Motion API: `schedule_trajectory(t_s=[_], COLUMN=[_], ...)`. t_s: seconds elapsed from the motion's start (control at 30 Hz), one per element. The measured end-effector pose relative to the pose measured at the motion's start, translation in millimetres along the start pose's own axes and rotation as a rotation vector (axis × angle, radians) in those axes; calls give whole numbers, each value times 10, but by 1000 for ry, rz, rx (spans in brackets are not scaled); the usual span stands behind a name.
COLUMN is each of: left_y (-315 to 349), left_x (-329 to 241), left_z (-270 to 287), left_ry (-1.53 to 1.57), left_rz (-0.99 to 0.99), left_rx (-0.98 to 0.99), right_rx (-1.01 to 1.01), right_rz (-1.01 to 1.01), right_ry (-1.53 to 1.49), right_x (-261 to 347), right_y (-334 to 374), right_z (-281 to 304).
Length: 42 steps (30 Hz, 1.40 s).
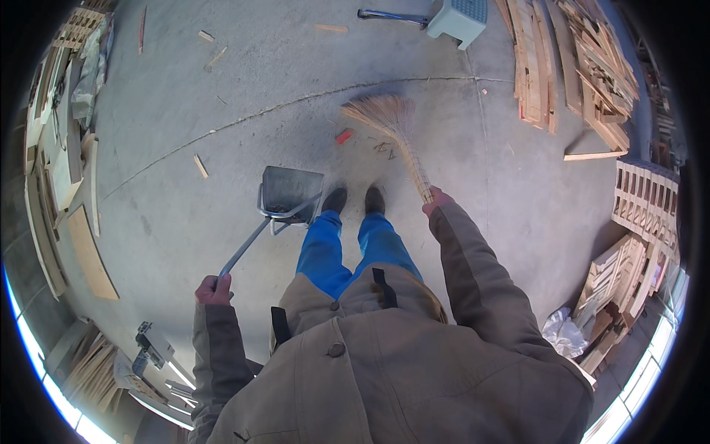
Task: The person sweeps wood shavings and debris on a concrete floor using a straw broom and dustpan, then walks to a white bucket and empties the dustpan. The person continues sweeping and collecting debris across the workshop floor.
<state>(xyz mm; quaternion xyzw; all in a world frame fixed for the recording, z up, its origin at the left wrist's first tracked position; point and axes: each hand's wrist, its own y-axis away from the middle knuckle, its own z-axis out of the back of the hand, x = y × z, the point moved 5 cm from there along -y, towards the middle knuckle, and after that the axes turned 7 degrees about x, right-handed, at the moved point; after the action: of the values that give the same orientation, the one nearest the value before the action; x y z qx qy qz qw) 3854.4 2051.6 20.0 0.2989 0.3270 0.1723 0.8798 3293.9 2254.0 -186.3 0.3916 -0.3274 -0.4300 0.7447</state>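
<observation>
My left hand (pixel 214 289) is closed round the end of a long-handled metal dustpan (pixel 294 183), whose pan rests on the floor just left of my feet. Some dark debris lies inside the pan. In my right hand (pixel 438 201) is the handle of a straw broom (pixel 396 122). Its fanned bristles point away to the left and touch or nearly touch the concrete ahead of my feet. Beside the bristles lie a small red piece (pixel 344 136) and several brown scraps (pixel 384 149).
Stacked boards (pixel 540 66) stand at the far right, with a wooden pallet (pixel 645 198) nearer. A grey-green step stool (pixel 458 21) is at the far edge. More planks (pixel 90 251) line the left side. Loose wood strips (pixel 200 166) dot the concrete floor (pixel 244 89).
</observation>
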Motion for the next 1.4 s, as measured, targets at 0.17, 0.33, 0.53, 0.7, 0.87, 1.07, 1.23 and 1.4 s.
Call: schedule_trajectory(t_s=[0.17, 0.33, 0.53, 0.7, 0.87, 1.07, 1.23, 1.4], left_y=[-114, -290, -496, -660, -710, -551, -386, -230], left_x=[-87, -249, -529, -814, -1045, -1052, -995, -949], left_z=[-35, -134, -301, -530, -756, -839, -936, -1037], left_ry=[-84, -225, -308, -393, -452, -458, -434, -405], left_rz=[-61, -116, -197, -240, -292, -322, -342, -350], left_rx=[9, 82, 143, 276, 349, 327, 296, 258], right_rx=[80, 128, 92, -36, -84, -68, -29, 23], right_rz=[-124, -197, -188, -135, -105, -66, -107, -151], right_ry=[55, 9, -154, -292, -305, -155, 54, 101], right_x=[-390, -860, -1154, -1102, -926, -718, -908, -1337], right_y=[348, 952, 1686, 1912, 1458, 590, 631, 1282], right_z=[-180, -345, -499, -591, -471, -184, -134, -174])
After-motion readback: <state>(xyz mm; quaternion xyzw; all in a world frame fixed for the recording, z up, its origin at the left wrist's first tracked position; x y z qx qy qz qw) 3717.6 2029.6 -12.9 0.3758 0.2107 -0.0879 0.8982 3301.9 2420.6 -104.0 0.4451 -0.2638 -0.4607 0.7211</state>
